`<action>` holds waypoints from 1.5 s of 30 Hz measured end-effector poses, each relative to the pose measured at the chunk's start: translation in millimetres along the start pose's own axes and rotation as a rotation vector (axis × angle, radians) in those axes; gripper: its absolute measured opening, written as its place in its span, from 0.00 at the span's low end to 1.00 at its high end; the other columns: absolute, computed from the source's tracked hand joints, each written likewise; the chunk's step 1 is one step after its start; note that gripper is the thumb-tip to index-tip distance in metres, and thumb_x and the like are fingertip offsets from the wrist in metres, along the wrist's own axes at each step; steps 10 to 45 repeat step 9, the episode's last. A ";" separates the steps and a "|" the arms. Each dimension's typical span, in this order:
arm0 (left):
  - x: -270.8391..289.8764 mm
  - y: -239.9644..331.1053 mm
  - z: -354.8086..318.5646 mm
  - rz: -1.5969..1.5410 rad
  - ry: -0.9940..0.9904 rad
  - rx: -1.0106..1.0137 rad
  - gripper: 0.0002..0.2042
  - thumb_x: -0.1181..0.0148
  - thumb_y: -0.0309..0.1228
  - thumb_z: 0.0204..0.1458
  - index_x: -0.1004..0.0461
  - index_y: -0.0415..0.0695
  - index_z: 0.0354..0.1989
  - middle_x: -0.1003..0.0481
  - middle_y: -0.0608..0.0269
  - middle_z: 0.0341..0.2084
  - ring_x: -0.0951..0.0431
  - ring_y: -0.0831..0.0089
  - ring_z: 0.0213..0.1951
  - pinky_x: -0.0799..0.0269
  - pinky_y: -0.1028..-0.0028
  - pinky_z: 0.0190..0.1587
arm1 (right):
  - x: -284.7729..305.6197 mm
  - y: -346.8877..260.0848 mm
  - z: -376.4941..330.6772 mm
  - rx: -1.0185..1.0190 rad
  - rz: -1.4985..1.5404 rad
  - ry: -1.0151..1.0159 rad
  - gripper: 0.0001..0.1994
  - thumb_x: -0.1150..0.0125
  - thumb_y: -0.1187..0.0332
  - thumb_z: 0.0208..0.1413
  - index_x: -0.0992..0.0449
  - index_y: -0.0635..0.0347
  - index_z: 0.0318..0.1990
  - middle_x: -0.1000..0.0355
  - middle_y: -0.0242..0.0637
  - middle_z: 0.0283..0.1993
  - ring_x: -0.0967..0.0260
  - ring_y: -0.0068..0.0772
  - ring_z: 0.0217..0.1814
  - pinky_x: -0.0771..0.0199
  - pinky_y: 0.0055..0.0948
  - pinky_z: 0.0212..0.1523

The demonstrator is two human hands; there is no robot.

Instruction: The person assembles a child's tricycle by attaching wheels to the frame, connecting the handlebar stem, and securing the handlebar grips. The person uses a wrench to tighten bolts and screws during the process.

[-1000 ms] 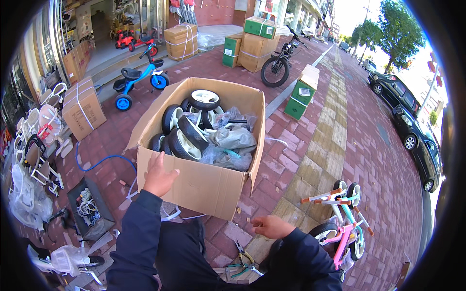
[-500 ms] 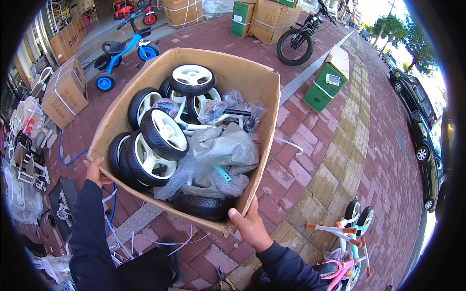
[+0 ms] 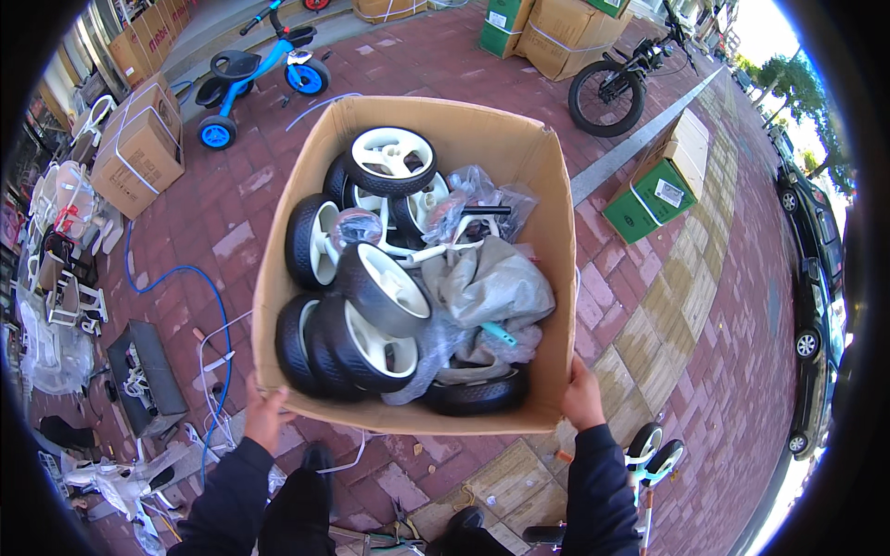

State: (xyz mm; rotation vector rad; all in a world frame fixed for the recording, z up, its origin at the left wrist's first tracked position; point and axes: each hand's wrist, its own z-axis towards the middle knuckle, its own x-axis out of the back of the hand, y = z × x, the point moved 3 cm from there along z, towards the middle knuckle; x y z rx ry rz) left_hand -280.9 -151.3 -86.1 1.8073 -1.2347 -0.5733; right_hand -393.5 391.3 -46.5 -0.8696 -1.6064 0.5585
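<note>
Between my two hands is an open cardboard box [image 3: 417, 422]. My left hand [image 3: 266, 414] grips its near left corner, and my right hand [image 3: 582, 397] has hold of the near right corner. Several black wheels with white hubs [image 3: 375, 343] are piled along the left of the box, one wheel [image 3: 393, 159] on top at the back. On the right inside lies a grey wrapped bundle [image 3: 491, 283] with a teal tube [image 3: 499, 334] poking out. Beside it are clear plastic bags [image 3: 473, 199] and a white frame part with a black bar [image 3: 485, 210]. What lies underneath is hidden.
A blue tricycle [image 3: 269, 69] stands far left, near a strapped carton [image 3: 139, 153]. A black bike [image 3: 607, 93] and a green-and-brown box [image 3: 656, 190] are at right. A blue hose [image 3: 222, 306], dark tray [image 3: 146, 380] and pliers [image 3: 403, 519] lie on the paving.
The box has shifted right and turned more square to me, with both hands still on it. My view has moved, and the small bikes at lower right are now mostly hidden.
</note>
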 end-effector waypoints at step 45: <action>-117.4 -48.0 -126.8 -0.045 -0.720 0.380 0.45 0.42 0.32 0.63 0.73 0.39 0.76 0.46 0.42 0.71 0.43 0.55 0.72 0.42 0.59 0.69 | -47.3 -90.6 -76.1 0.098 -0.112 -0.099 0.20 0.44 0.70 0.57 0.27 0.62 0.57 0.22 0.53 0.50 0.22 0.47 0.52 0.23 0.40 0.54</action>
